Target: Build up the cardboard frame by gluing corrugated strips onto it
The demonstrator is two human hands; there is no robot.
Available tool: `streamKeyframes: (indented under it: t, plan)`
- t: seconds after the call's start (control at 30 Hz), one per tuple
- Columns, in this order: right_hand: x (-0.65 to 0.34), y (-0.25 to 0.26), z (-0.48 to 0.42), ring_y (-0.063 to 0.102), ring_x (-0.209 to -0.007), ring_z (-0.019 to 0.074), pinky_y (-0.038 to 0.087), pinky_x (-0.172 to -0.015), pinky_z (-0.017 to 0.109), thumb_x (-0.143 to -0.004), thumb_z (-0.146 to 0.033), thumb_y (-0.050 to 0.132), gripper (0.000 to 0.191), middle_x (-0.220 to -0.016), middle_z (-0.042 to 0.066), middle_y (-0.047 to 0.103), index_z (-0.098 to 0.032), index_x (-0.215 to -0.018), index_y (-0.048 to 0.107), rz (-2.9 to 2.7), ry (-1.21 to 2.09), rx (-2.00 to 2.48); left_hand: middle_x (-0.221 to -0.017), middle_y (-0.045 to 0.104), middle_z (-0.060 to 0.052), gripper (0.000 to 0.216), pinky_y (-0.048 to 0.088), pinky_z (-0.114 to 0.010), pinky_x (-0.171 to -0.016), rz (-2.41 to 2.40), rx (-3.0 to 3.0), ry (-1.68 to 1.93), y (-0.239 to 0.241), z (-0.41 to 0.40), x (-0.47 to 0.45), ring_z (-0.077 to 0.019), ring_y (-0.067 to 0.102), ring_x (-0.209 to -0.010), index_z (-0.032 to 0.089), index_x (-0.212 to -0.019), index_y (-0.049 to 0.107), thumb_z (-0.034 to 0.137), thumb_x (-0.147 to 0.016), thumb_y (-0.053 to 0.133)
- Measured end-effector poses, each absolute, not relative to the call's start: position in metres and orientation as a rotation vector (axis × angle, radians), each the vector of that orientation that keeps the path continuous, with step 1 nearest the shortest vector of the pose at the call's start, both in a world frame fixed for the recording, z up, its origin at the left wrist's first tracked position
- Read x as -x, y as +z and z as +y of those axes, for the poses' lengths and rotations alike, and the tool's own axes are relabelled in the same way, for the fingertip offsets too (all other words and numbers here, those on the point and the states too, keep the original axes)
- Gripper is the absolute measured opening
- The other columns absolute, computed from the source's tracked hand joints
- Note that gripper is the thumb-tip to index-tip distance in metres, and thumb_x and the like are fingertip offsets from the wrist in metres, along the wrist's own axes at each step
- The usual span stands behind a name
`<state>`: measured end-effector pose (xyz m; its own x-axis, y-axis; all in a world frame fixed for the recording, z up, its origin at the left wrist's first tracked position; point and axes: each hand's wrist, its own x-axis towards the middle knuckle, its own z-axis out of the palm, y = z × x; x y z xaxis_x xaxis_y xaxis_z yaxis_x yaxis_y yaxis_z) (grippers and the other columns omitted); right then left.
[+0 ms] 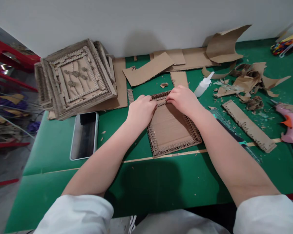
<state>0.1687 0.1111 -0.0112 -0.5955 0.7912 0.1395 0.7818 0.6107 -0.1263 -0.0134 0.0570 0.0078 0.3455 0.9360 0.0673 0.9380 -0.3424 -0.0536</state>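
Note:
A rectangular cardboard panel [172, 126] with raised borders of corrugated strips lies on the green table in front of me. At its far edge, a narrow corrugated cardboard strip [161, 101] runs between my hands. My left hand [142, 111] is closed, its fingertips pinching the strip's left end at the far left corner. My right hand [182, 100] has its fingers bent and pressed together on the strip's right end. Just beyond my right hand stands a white glue bottle [203, 85] with a pointed nozzle. My fingers cover both ends of the strip.
Stacked cardboard frames [78, 78] sit at the left, with a phone [85, 136] nearer me. Torn cardboard scraps [250, 79], a toothed cardboard strip [249, 125], a partly hidden cutter [230, 131] and a pink glue gun [291, 125] lie on the right. A wall [146, 26] borders the table's back.

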Motion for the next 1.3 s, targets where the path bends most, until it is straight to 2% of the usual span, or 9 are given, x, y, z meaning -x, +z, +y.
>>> streamKeyframes:
  t: [0.37,0.63,0.8,0.97,1.3]
  plan:
    - [-0.169,-0.006,0.109,0.052,-0.093,0.0220,0.038,-0.075,0.034,-0.093,-0.022,0.047,0.026,-0.096,0.009,0.069,-0.014,-0.093,0.073,-2.704,0.060,1.346,-0.093,0.066,-0.007,0.026,0.040,-0.030,-0.054,-1.732,2.477,-0.135,-0.001,0.059,0.014,-0.0245,0.057,-0.090,0.019,-0.090,0.069,0.023,-0.094,0.044]
    - [-0.169,-0.003,0.108,0.053,-0.095,0.0232,0.040,-0.076,0.035,-0.092,-0.022,0.049,0.025,-0.097,0.010,0.069,-0.014,-0.093,0.073,-2.696,0.105,1.346,-0.095,0.068,-0.007,0.024,0.046,-0.032,-0.065,-1.875,2.510,-0.154,0.005,0.062,0.016,-0.0241,0.058,-0.093,0.022,-0.095,0.073,0.024,-0.091,0.049]
    - [-0.169,0.000,0.108,0.053,-0.096,0.0233,0.040,-0.079,0.035,-0.091,-0.021,0.051,0.024,-0.097,0.009,0.070,-0.016,-0.093,0.074,-2.642,0.184,1.324,-0.100,0.067,-0.007,0.030,0.047,-0.033,-0.073,-1.891,2.524,-0.234,0.019,0.068,0.028,-0.0231,0.058,-0.096,0.023,-0.103,0.072,0.018,-0.091,0.045]
    - [-0.169,-0.002,0.108,0.055,-0.096,0.0218,0.040,-0.078,0.034,-0.089,-0.018,0.053,0.021,-0.098,0.008,0.070,-0.017,-0.092,0.073,-2.632,0.213,1.309,-0.103,0.065,-0.007,0.038,0.046,-0.032,-0.072,-1.703,2.652,-0.111,0.019,0.064,0.029,-0.0225,0.056,-0.096,0.024,-0.103,0.072,0.007,-0.086,0.042]
    - [-0.168,-0.005,0.109,0.054,-0.092,0.0221,0.040,-0.077,0.033,-0.089,-0.017,0.052,0.022,-0.097,0.009,0.070,-0.016,-0.092,0.073,-2.689,0.162,1.267,-0.097,0.060,-0.010,0.035,0.044,-0.032,-0.069,-1.710,2.673,0.034,0.014,0.060,0.023,-0.0248,0.055,-0.094,0.023,-0.098,0.073,0.011,-0.086,0.043]
